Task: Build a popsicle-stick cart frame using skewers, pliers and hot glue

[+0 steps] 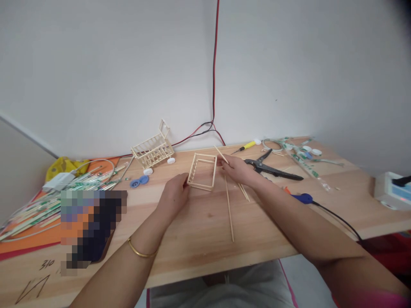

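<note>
A small box frame of thin wooden sticks [202, 172] stands on the wooden table [205, 231]. My left hand [175, 193] pinches its near left corner, fingers closed. My right hand [236, 167] is closed on a thin wooden stick [222, 155] held against the frame's far right corner. More loose sticks [230, 210] lie on the table just under and in front of my right hand.
A finished stick cart with white wheels [153, 150] stands behind, near blue bottle caps [139, 181]. Black pliers [272, 167], a yellow screwdriver [246, 146], a blue tool with a cord [303, 198] lie right. Chopstick wrappers [48, 201] pile left. Red and black wires [214, 85] hang down the wall.
</note>
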`<action>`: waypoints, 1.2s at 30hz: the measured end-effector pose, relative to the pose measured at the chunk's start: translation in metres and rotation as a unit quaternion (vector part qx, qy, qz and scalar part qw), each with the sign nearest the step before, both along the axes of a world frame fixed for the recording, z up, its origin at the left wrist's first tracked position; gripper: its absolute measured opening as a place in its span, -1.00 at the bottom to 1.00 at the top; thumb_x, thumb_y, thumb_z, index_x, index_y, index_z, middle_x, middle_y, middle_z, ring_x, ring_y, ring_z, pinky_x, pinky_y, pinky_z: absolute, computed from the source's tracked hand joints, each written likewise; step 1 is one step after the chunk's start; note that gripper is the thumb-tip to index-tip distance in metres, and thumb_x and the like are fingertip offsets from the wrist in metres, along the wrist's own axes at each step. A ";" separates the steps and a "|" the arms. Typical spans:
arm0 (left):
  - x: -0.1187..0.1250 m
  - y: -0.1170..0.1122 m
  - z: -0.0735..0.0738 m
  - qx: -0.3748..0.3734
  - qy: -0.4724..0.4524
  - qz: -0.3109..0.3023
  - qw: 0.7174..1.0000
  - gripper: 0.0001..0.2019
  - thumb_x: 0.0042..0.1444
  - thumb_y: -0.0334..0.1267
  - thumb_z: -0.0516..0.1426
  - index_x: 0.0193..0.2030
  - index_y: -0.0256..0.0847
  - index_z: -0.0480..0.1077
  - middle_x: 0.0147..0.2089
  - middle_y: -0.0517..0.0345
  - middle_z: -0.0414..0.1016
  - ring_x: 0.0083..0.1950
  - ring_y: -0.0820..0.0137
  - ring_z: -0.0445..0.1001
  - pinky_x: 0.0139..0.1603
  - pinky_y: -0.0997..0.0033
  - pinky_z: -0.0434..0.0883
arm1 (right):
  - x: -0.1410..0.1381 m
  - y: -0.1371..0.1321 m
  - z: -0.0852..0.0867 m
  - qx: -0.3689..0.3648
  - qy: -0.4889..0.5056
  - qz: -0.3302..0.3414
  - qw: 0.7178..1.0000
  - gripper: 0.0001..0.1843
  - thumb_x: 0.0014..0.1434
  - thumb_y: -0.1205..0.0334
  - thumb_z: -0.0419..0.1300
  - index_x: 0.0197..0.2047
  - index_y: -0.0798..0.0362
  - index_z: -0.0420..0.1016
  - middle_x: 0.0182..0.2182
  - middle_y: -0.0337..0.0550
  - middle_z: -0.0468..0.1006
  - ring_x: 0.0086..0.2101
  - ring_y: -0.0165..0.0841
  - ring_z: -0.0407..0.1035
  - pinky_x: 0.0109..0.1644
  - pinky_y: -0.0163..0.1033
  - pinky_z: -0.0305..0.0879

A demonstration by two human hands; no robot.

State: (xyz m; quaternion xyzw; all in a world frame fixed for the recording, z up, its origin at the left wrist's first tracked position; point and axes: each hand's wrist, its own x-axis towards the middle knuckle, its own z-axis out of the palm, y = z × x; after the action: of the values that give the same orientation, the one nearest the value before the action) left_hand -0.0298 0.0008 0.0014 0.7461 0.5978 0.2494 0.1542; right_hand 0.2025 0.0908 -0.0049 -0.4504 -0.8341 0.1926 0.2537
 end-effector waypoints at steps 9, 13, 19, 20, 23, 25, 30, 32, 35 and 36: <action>-0.001 0.000 0.000 -0.003 -0.006 0.007 1.000 -0.83 -0.05 -0.47 0.02 -0.34 -0.22 0.38 -0.37 0.14 0.44 -0.32 0.36 0.37 -0.31 0.43 0.23 | 0.000 -0.001 0.003 -0.002 0.005 -0.015 1.000 -0.64 0.14 0.42 -0.10 -0.08 0.12 0.42 -0.24 -0.04 0.57 -0.20 -0.29 0.43 -0.10 -0.20 0.29; -0.001 -0.001 0.000 0.005 -0.010 0.014 1.000 -0.84 -0.04 -0.45 0.02 -0.34 -0.22 0.38 -0.36 0.13 0.45 -0.32 0.36 0.37 -0.28 0.42 0.25 | 0.000 -0.002 0.004 -0.001 0.003 -0.009 1.000 -0.65 0.14 0.42 -0.10 -0.10 0.10 0.43 -0.24 -0.06 0.57 -0.22 -0.29 0.42 -0.11 -0.20 0.29; -0.002 0.000 0.002 0.014 -0.005 0.024 1.000 -0.83 -0.03 -0.45 0.02 -0.32 -0.23 0.39 -0.36 0.14 0.44 -0.31 0.36 0.37 -0.28 0.42 0.24 | 0.000 -0.007 0.009 0.003 -0.004 0.000 1.000 -0.67 0.16 0.40 -0.10 -0.15 0.09 0.44 -0.27 -0.08 0.56 -0.25 -0.29 0.41 -0.14 -0.22 0.27; -0.002 -0.001 0.002 0.014 -0.004 0.024 1.000 -0.84 -0.03 -0.45 0.02 -0.33 -0.23 0.39 -0.37 0.14 0.44 -0.32 0.36 0.37 -0.29 0.43 0.24 | 0.000 -0.007 0.009 0.004 -0.004 0.002 1.000 -0.67 0.16 0.40 -0.10 -0.16 0.09 0.44 -0.28 -0.09 0.56 -0.26 -0.29 0.41 -0.15 -0.22 0.27; -0.001 -0.002 0.004 0.008 -0.011 0.019 1.000 -0.84 -0.04 -0.45 0.03 -0.35 -0.23 0.39 -0.39 0.15 0.44 -0.34 0.37 0.38 -0.31 0.43 0.25 | 0.000 -0.007 0.009 0.005 -0.005 0.005 1.000 -0.67 0.15 0.41 -0.10 -0.16 0.09 0.45 -0.29 -0.10 0.56 -0.26 -0.29 0.41 -0.15 -0.22 0.28; 0.000 -0.004 0.005 -0.001 -0.032 0.011 0.999 -0.82 -0.05 -0.46 0.03 -0.33 -0.22 0.40 -0.37 0.15 0.46 -0.32 0.38 0.40 -0.29 0.43 0.28 | 0.001 -0.007 0.009 0.005 -0.002 0.005 1.000 -0.65 0.15 0.42 -0.10 -0.13 0.10 0.44 -0.27 -0.09 0.56 -0.24 -0.29 0.42 -0.13 -0.22 0.29; 0.000 -0.006 -0.001 -0.045 -0.156 -0.010 0.987 -0.66 -0.05 -0.43 0.08 -0.08 -0.22 0.38 -0.29 0.15 0.51 -0.28 0.40 0.48 -0.24 0.43 0.38 | 0.006 -0.005 0.009 0.015 0.018 -0.027 0.999 -0.61 0.14 0.45 -0.08 -0.01 0.12 0.39 -0.11 -0.01 0.54 -0.22 -0.32 0.46 -0.07 -0.22 0.31; 0.000 -0.007 -0.004 -0.068 -0.186 -0.009 0.980 -0.60 -0.06 -0.41 0.11 -0.01 -0.24 0.34 -0.29 0.15 0.50 -0.30 0.41 0.48 -0.24 0.43 0.41 | 0.010 -0.004 0.009 0.005 0.029 -0.047 0.998 -0.62 0.16 0.43 -0.08 0.00 0.10 0.39 -0.12 -0.04 0.55 -0.32 -0.36 0.47 -0.10 -0.22 0.33; 0.000 -0.008 -0.007 -0.091 -0.193 -0.018 0.977 -0.53 -0.07 -0.40 0.13 0.06 -0.24 0.30 -0.31 0.17 0.48 -0.33 0.43 0.47 -0.26 0.42 0.42 | 0.013 -0.003 0.008 -0.016 0.041 -0.058 0.997 -0.64 0.19 0.40 -0.06 0.00 0.06 0.39 -0.17 -0.11 0.57 -0.40 -0.40 0.46 -0.14 -0.23 0.35; 0.000 -0.008 -0.007 -0.093 -0.186 -0.021 0.978 -0.52 -0.07 -0.40 0.13 0.07 -0.23 0.29 -0.31 0.18 0.47 -0.35 0.43 0.46 -0.27 0.42 0.42 | 0.013 -0.003 0.008 -0.020 0.043 -0.055 0.997 -0.64 0.19 0.39 -0.06 0.00 0.06 0.39 -0.17 -0.11 0.57 -0.39 -0.40 0.47 -0.13 -0.23 0.35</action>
State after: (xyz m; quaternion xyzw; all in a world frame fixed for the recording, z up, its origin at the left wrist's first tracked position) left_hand -0.0298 -0.0071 -0.0061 0.6816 0.5634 0.3236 0.3364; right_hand 0.2151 0.0879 0.0030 -0.4915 -0.7925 0.2142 0.2907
